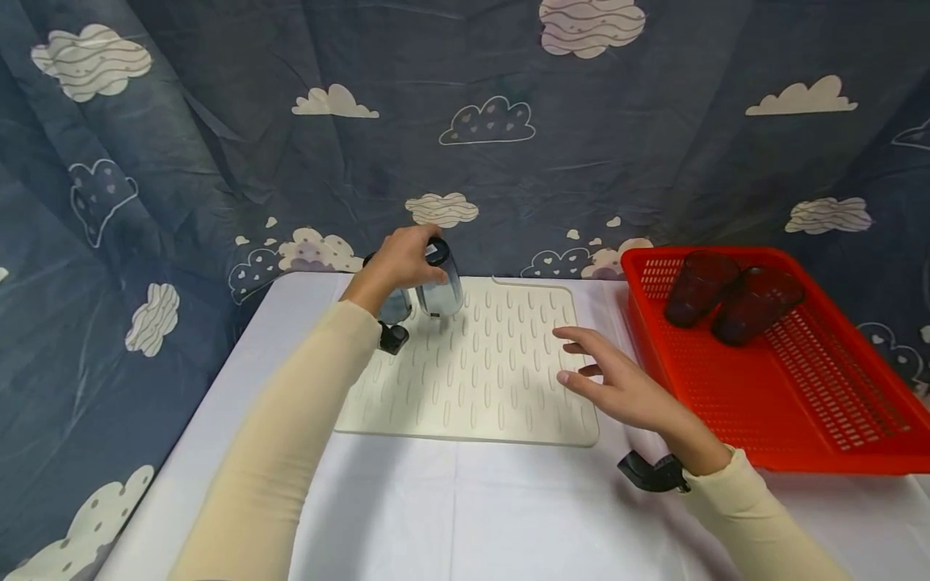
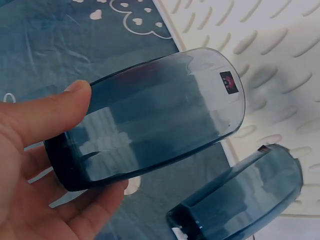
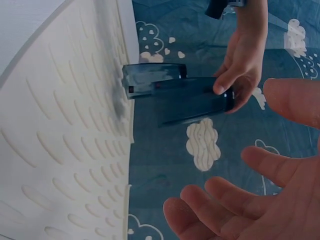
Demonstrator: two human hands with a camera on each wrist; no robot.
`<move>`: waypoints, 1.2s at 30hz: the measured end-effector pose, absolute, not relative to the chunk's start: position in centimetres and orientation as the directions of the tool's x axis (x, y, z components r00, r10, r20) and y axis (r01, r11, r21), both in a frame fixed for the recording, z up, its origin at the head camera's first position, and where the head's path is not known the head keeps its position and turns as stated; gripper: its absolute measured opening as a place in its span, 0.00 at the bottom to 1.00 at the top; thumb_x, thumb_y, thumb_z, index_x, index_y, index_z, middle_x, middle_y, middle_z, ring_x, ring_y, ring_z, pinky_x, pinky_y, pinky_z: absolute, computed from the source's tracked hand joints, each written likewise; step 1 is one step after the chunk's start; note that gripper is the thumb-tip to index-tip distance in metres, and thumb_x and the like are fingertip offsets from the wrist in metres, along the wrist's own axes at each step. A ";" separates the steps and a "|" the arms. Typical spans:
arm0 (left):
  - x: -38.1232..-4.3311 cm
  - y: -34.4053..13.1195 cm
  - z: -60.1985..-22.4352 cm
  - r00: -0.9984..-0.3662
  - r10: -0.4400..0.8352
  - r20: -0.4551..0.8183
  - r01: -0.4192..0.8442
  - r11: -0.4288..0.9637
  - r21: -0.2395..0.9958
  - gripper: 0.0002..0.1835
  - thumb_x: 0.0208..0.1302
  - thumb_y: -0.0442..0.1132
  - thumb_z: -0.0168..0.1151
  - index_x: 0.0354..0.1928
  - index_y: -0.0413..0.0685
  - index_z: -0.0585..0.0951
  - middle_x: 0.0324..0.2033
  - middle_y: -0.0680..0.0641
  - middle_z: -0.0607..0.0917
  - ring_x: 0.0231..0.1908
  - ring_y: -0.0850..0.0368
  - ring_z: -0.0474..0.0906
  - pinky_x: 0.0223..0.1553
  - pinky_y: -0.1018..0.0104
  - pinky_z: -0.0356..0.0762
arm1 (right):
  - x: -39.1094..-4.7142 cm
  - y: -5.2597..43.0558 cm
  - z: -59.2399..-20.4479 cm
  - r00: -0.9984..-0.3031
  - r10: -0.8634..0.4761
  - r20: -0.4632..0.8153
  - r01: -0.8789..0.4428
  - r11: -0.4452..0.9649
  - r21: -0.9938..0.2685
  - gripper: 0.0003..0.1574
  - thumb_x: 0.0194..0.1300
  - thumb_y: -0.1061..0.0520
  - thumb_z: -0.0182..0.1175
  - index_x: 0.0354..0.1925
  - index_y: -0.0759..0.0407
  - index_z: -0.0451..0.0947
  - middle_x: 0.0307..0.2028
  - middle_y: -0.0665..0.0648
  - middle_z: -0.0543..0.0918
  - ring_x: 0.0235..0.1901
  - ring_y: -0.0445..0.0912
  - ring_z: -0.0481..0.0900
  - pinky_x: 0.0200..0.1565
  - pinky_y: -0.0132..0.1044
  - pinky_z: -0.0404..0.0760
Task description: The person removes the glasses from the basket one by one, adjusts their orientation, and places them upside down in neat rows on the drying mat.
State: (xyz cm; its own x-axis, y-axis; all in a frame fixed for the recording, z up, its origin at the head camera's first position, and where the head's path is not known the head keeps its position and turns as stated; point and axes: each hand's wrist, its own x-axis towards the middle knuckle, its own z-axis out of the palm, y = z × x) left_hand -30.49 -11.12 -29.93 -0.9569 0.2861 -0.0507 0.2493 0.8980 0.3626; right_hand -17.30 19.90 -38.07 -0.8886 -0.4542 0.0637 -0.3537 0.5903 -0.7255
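My left hand [image 1: 403, 257] grips a blue-tinted drinking glass [image 2: 155, 117] around its thick dark end, which points up. The rim faces down toward the white ridged mat [image 1: 501, 363] and looks a little apart from it in the right wrist view. A second blue glass [image 2: 245, 195] stands upside down on the mat beside it, partly hidden behind the left hand in the head view. Over the mat's right edge hovers my right hand [image 1: 617, 383], fingers spread and holding nothing.
On the right stands a red plastic basket [image 1: 726, 411] with two dark see-through glasses [image 1: 759, 305] lying tilted at its far end. A white cloth [image 1: 523, 508] covers the table. Behind it hangs a dark blue curtain [image 1: 407, 177] with cloud prints.
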 end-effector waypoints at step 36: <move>-32.5 -10.2 -34.2 -0.963 0.264 -0.060 0.219 0.890 0.400 0.37 0.63 0.44 0.69 0.73 0.51 0.66 0.70 0.43 0.71 0.65 0.44 0.71 0.63 0.49 0.74 | -17.4 20.6 -39.2 -0.888 -0.452 0.090 -0.371 0.585 -0.722 0.38 0.69 0.50 0.60 0.71 0.58 0.61 0.69 0.63 0.67 0.65 0.60 0.69 0.58 0.59 0.79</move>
State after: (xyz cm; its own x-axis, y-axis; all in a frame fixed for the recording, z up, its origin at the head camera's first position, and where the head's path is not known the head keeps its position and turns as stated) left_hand -32.48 -10.21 -34.19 -0.9626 0.2640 -0.0602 0.2190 0.8898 0.4003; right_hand -17.41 20.58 -39.21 -0.8877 -0.4516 0.0900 -0.3706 0.5846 -0.7217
